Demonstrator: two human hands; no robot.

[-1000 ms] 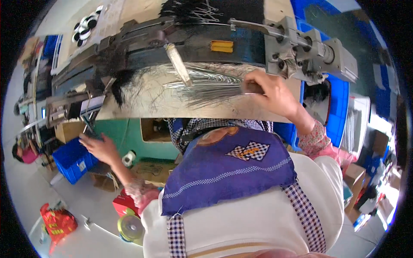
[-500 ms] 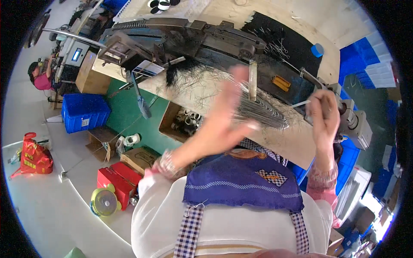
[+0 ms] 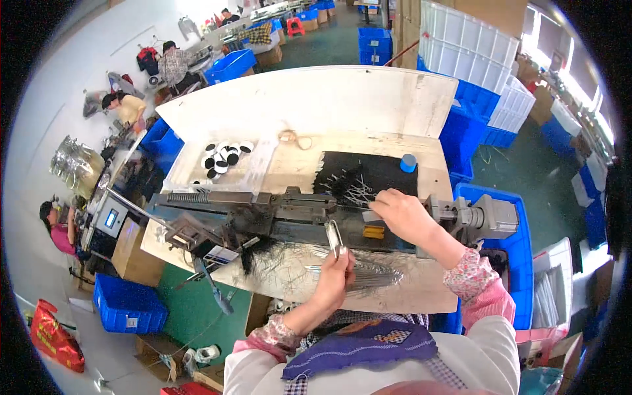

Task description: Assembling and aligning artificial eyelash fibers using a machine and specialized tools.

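Note:
My left hand (image 3: pixel 331 283) is closed round the lower end of a pale metal lever (image 3: pixel 334 236) on the long dark metal machine (image 3: pixel 280 209). Fingers pressed together, my right hand (image 3: pixel 409 217) reaches over the machine's right part; what it pinches, if anything, is hidden. A small light-grey piece (image 3: pixel 370 216) shows by its fingertips. Beyond them, thin wire pieces with looped ends (image 3: pixel 359 191) lie on a black cloth (image 3: pixel 329 168). Beside my left hand, a bundle of bent wires (image 3: pixel 382 278) rests on the wooden bench. A yellow block (image 3: pixel 373 232) sits on the machine.
Black bristles (image 3: pixel 255 255) and loose wires litter the bench edge (image 3: pixel 428 296). A blue cap (image 3: pixel 408 162) and several white-and-black round pieces (image 3: pixel 224 157) lie farther back. A motor-like unit (image 3: pixel 490 217) stands at right, above a blue crate (image 3: pixel 523 263). Other people work at far left.
The view has tilted up. My left hand, open beside the lever before, now grips it. My right hand has moved from the machine's right end toward the wire pieces on the cloth.

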